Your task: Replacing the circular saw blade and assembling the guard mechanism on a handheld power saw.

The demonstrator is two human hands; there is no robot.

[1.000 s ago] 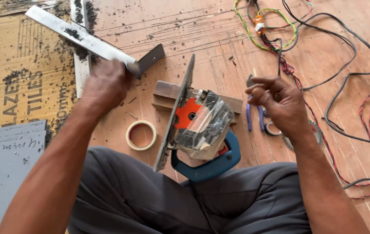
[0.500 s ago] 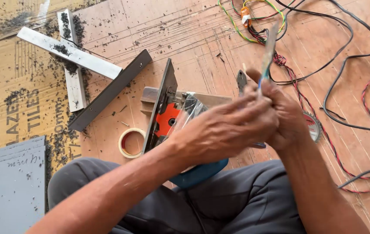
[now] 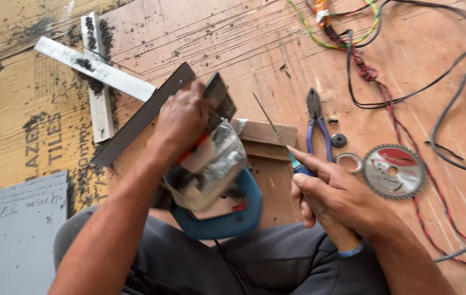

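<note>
here, seated on the plywood floor (image 3: 233,49), a person grips a blue-handled power saw (image 3: 216,180) in the lap, left hand (image 3: 181,120) clenched over its top. beside the saw, the right hand (image 3: 334,196) pinches a thin screwdriver (image 3: 276,134), its tip pointing away from the saw. beyond the saw's far side lie blue pliers (image 3: 316,128), a loose circular blade (image 3: 394,171), a dark metal bar (image 3: 143,117) and tangled wires (image 3: 386,82).

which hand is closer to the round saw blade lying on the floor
Right. The right hand, holding a thin screwdriver, sits just left of the saw blade, apart from it. The left hand is farther left, gripping the blue power saw.
</note>
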